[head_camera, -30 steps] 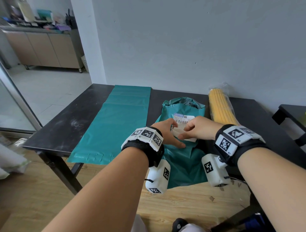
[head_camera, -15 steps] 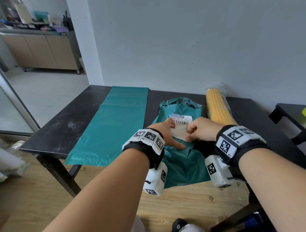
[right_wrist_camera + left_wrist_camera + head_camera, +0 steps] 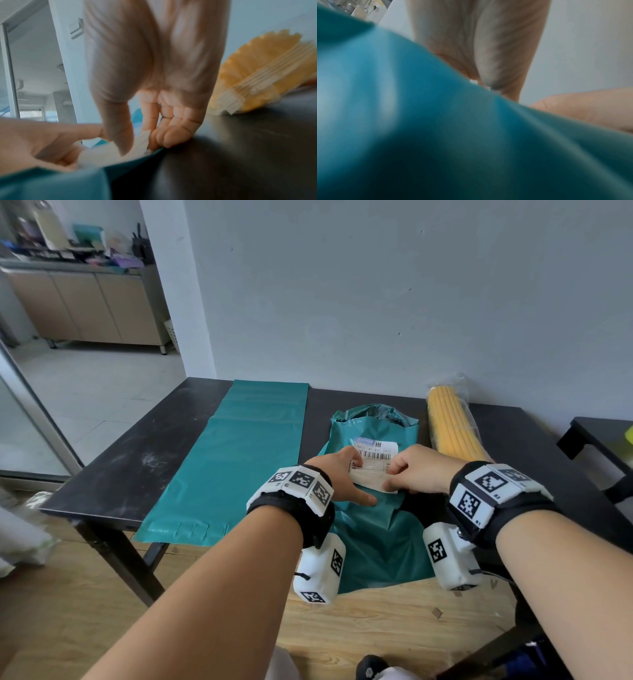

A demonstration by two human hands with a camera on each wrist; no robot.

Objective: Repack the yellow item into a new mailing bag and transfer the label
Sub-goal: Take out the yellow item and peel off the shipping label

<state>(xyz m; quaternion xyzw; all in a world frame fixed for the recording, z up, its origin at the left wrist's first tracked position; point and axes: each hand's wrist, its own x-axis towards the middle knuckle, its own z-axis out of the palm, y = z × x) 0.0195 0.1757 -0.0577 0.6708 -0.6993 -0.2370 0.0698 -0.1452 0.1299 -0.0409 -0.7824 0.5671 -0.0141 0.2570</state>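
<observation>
Since a second ago I've peeled more: the label's near edge is now lifted and folded back, top edge looks still stuck. My right hand [image 3: 419, 470] pinches the lifted corner of the white paper shipping label with barcode [image 3: 376, 453] between thumb and curled fingers [image 3: 169, 140]. My left hand [image 3: 337, 477] rests on the crumpled teal plastic mailing bag [image 3: 376, 529], thumb at the label's left edge, long finger straight, pressing the film down; not gripping anything as far as I can tell. Label is thin, light, tears easily, adhesive side will self-stick, so I'd keep hold at the corner and peel low and slow, bag pinned flat. Left of that: the flat new teal mailing bag [image 3: 239, 460], untouched on the black table [image 3: 137, 453]. Far right, near the wall: the yellow ribbed roll in clear wrap [image 3: 452, 422], already out, light but bulky, grab mid-length.
</observation>
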